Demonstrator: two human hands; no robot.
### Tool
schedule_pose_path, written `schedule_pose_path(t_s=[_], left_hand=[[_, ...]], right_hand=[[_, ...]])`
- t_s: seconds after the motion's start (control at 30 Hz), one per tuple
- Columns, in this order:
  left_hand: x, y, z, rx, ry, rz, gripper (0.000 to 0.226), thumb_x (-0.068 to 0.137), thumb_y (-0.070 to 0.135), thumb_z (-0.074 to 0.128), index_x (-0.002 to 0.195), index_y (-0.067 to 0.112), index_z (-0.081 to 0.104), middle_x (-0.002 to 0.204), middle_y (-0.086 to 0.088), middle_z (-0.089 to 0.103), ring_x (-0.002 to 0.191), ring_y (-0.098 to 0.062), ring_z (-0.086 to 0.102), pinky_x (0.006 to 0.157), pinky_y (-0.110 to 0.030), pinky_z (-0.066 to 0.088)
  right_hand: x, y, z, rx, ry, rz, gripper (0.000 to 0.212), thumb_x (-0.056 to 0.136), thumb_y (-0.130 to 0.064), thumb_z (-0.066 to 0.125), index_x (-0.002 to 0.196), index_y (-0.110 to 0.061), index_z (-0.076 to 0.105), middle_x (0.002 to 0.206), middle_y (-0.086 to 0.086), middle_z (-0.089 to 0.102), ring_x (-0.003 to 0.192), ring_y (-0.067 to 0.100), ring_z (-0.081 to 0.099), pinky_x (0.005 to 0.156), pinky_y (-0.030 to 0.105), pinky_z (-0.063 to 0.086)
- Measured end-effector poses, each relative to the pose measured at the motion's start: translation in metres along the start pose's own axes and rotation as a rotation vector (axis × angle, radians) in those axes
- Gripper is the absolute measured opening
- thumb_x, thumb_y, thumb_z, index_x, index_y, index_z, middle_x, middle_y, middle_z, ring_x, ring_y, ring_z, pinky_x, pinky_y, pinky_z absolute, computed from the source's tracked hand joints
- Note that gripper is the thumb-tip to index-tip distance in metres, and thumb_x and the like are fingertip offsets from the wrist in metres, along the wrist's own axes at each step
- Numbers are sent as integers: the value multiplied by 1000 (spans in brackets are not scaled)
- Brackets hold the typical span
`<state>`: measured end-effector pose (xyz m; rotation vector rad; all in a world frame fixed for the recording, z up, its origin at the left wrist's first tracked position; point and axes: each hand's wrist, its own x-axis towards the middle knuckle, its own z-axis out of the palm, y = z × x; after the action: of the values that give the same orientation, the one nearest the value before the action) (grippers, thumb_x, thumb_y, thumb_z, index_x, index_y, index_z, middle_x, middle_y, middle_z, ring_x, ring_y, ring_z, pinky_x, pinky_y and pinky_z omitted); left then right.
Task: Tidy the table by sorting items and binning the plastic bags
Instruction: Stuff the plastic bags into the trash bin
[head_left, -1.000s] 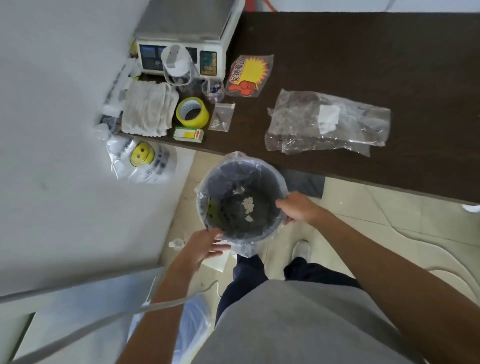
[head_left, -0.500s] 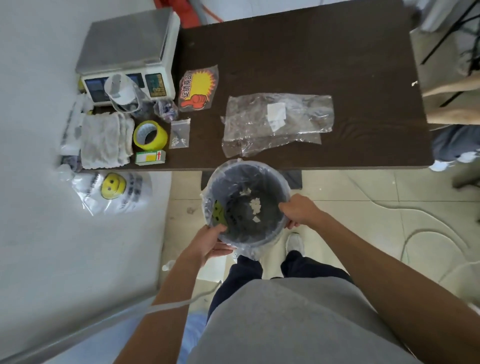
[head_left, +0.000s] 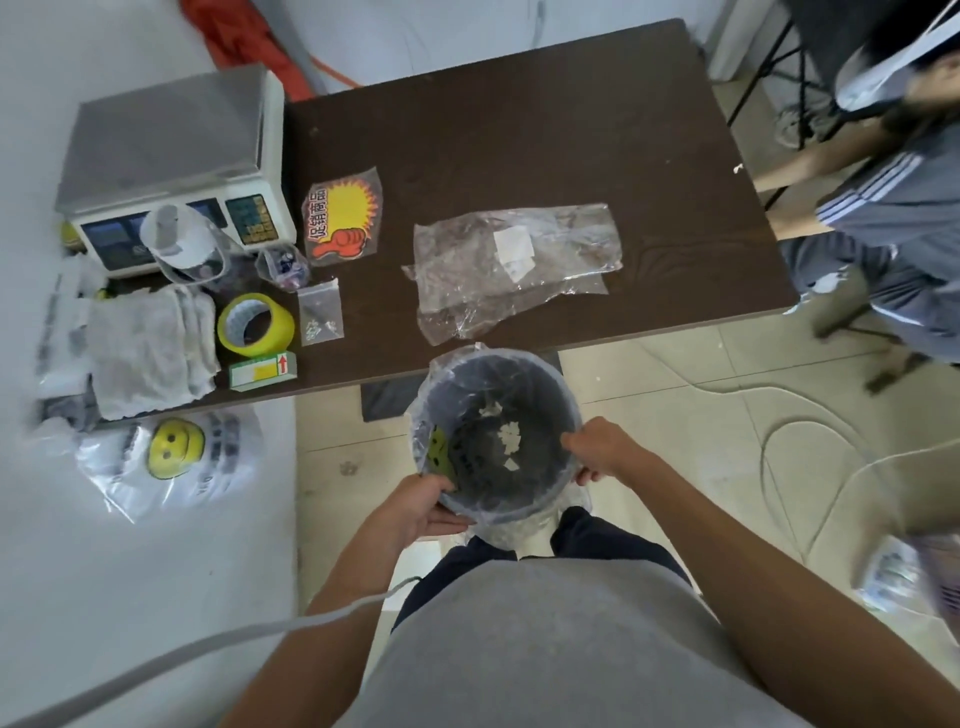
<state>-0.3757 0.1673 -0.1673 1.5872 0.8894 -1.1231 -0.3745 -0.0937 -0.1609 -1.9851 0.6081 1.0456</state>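
Closing in since a second ago, left hand is now gripping the bin at its near-left rim, right hand gripping the right rim; plastic bags are lying beyond on the desk

This looks like the back room or counter area of a small shop. A price-computing scale with a steel pan and keypad stands on the dark table, beside a red-and-yellow starburst promotion sticker printed in Chinese. Near them lie a roll of yellow packing tape, a small zip bag of tiny parts and some clear plastic bags. A smiley-face carrier bag lies off the table's near left corner, and the plain white walls, tiled floor with a loose cable and a second person seated at the table's far end suit a working space rather than a home.
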Motion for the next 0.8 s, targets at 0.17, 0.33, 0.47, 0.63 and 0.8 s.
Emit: schedule_pose_path(t_s=[0.17, 0.33, 0.47, 0.63, 0.8], left_hand=[[9, 3, -24, 68, 1, 10, 30, 101, 7, 47, 130, 0, 45, 76, -25, 75, 67, -33, 77, 56, -36, 61], [11, 4, -40, 103, -29, 47, 30, 100, 6, 49, 130, 3, 46, 94, -27, 73, 69, -34, 77, 56, -35, 61], [11, 2, -48, 148, -61, 57, 29, 99, 6, 49, 128, 4, 51, 99, -26, 74, 70, -33, 77, 57, -34, 61], [0, 3, -51, 180, -75, 37, 13, 97, 5, 50, 107, 3, 58, 74, -18, 77, 70, -31, 77, 65, -36, 63], [-15, 3, -44, 138, -64, 28, 9, 98, 5, 47, 103, 8, 54, 78, -20, 77, 75, -33, 78, 71, -38, 64]], right_hand=[[-7, 1, 25, 51, 59, 26, 37, 98, -28, 49, 102, 4, 67, 78, 15, 76, 62, 23, 66, 68, 31, 55], [-10, -1, 43, 120, 125, 42, 35, 98, -27, 50, 97, 2, 70, 79, 17, 76, 77, 31, 74, 79, 38, 60], [-13, 4, 61, 145, 181, 61, 32, 97, -28, 52, 95, -1, 70, 76, 13, 74, 72, 28, 73, 77, 37, 60], [-18, 8, 64, 146, 203, 66, 29, 95, -30, 55, 87, -7, 70, 70, 11, 73, 68, 26, 71, 73, 37, 56], [-24, 1, 46, 72, 218, 19, 29, 95, -27, 52, 88, -6, 69, 68, 8, 74, 71, 25, 69, 74, 37, 54]])
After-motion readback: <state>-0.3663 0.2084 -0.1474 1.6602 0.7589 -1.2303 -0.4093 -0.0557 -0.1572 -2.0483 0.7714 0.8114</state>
